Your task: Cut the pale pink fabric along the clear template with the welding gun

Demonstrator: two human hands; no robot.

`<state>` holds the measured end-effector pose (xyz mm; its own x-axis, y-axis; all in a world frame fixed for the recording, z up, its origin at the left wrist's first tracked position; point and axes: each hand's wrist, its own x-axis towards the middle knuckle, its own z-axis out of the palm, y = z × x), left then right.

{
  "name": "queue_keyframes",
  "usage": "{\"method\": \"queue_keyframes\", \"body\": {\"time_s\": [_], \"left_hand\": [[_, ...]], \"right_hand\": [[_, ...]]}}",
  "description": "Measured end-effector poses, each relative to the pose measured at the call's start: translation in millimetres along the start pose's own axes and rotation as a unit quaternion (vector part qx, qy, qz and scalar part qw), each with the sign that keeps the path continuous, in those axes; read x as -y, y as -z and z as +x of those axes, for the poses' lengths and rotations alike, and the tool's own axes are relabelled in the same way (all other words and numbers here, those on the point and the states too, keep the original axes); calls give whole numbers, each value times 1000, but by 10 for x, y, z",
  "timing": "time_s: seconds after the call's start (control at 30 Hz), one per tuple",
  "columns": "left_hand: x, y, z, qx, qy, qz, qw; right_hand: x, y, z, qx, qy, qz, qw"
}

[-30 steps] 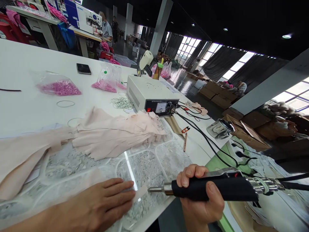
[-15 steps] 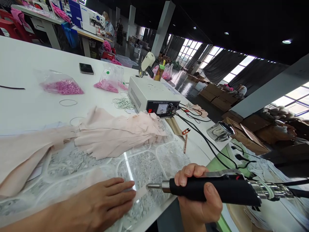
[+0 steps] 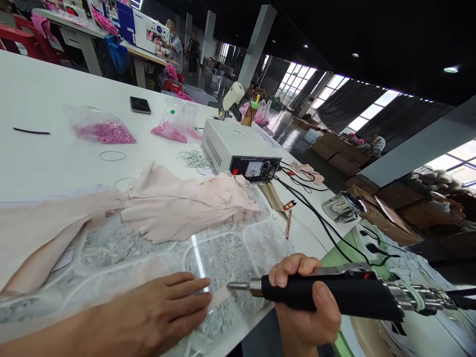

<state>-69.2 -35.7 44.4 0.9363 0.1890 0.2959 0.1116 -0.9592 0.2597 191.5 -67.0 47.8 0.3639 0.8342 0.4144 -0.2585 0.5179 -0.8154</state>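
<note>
My left hand (image 3: 163, 310) lies flat on the marble-patterned mat (image 3: 223, 255), its fingers stretched over a thin pale fabric strip (image 3: 220, 297). In my right hand (image 3: 307, 302) is a black handheld tool (image 3: 334, 295), with my fingers wrapped round its body. The tool's metal tip points left and meets the strip's end just beyond my left fingertips. Behind my hands, a pile of pale pink fabric pieces (image 3: 189, 201) is spread over the mat. A larger pale fabric piece (image 3: 40, 228) lies at the left.
Behind the fabric stands a white control box (image 3: 241, 144) with black cables running right. Bags of pink rings (image 3: 104, 130), a phone (image 3: 140, 104) and a glass jar (image 3: 342, 206) are on the table. A person (image 3: 174, 44) sits at a sewing machine farther back.
The view has shifted slightly, so the table items appear a little farther right. Both hands keep nearly the same pose, and the tool tip remains at the strip's end.
</note>
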Motion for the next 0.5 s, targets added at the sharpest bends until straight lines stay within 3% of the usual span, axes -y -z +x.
{"method": "queue_keyframes", "body": {"time_s": [0.23,0.5], "left_hand": [[-25,23,22,9,-2,30,1000],[-30,-9,51,66,-7,66,996]], "right_hand": [[50,-97,-51,11,-17,44,999],[3,-190,-109,42,-23,49,998]]}}
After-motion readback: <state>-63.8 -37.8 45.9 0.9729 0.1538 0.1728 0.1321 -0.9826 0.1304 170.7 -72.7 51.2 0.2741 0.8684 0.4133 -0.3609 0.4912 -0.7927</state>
